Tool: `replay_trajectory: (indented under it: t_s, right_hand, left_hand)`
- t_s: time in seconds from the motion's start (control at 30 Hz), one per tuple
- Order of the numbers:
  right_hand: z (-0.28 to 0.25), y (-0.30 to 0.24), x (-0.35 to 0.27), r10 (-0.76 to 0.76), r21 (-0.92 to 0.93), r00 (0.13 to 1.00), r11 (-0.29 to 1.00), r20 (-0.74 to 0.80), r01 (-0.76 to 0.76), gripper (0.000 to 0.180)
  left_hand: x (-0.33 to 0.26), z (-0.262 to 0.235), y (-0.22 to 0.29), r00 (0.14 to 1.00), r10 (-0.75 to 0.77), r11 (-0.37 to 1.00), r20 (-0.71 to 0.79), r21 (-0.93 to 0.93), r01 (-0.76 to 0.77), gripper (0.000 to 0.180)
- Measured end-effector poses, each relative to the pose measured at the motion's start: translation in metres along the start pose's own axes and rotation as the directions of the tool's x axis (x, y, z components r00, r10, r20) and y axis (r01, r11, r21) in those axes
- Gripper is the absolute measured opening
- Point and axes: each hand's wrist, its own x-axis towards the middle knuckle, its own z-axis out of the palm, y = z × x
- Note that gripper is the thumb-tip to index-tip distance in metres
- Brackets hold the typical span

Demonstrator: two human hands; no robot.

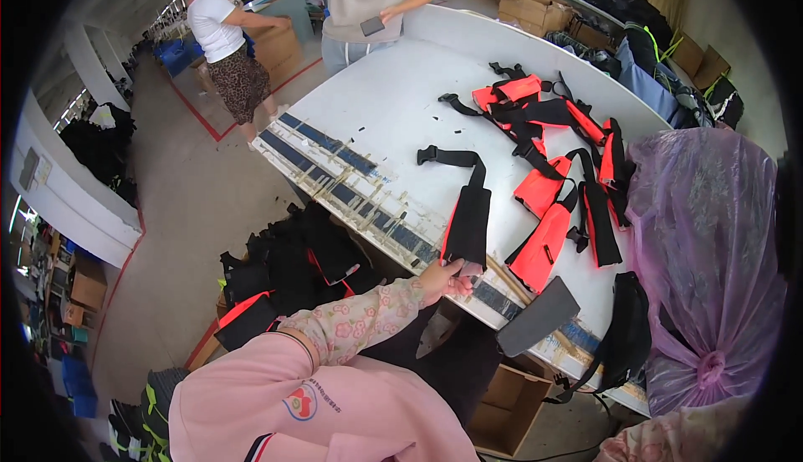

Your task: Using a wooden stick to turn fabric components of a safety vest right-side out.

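My left hand (443, 280) reaches in from the lower edge to the table's near edge. Its thumb and fingers are closed on the near end of a black and orange belt pouch (467, 223). The pouch lies on the white table (381, 94), and its black strap with a buckle (431, 156) stretches away from me. Of my right arm, only a flowered sleeve (682, 435) shows at the lower right; that hand is out of view. Just right of my left hand, a dark grey flat panel (539, 318) overhangs the table edge.
Several orange and black belt pouches (548, 240) pile up on the right. A black bag (621, 328) and a knotted purple plastic bag (707, 244) stand beyond the panel. Black pieces (276, 253) heap up below left. An open carton (504, 408) sits underneath. Two people stand across the table.
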Motion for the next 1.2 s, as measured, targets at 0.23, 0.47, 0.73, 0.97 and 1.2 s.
replay_trajectory:
  t_s: [0.23, 0.47, 0.73, 0.97, 1.2]
  right_hand:
    - [-0.004, 0.001, -0.006, -0.109, -0.076, 0.994, 0.991, -0.002, 0.109, 0.043]
    - [-0.009, 0.009, -0.025, -0.154, -0.158, 0.988, 0.976, -0.029, 0.147, 0.041]
    - [-0.024, -0.004, -0.037, -0.209, -0.298, 0.978, 0.933, 0.005, 0.201, 0.040]
    - [-0.029, -0.010, -0.038, -0.268, -0.388, 0.960, 0.879, 0.081, 0.278, 0.039]
    - [-0.033, -0.015, -0.045, -0.227, -0.506, 0.959, 0.815, 0.171, 0.283, 0.039]
  left_hand:
    - [0.002, -0.001, -0.002, 1.000, 0.002, 1.000, 0.019, -0.006, -0.002, 0.030]
    - [0.000, 0.001, -0.002, 0.999, -0.003, 1.000, 0.035, 0.023, 0.002, 0.031]
    - [0.001, 0.003, 0.004, 0.998, -0.017, 1.000, 0.065, -0.017, 0.018, 0.036]
    - [0.001, 0.002, -0.003, 0.999, -0.013, 0.999, 0.048, -0.036, 0.014, 0.030]
    - [-0.004, -0.004, 0.006, 0.998, -0.020, 1.000, 0.054, -0.022, 0.021, 0.038]
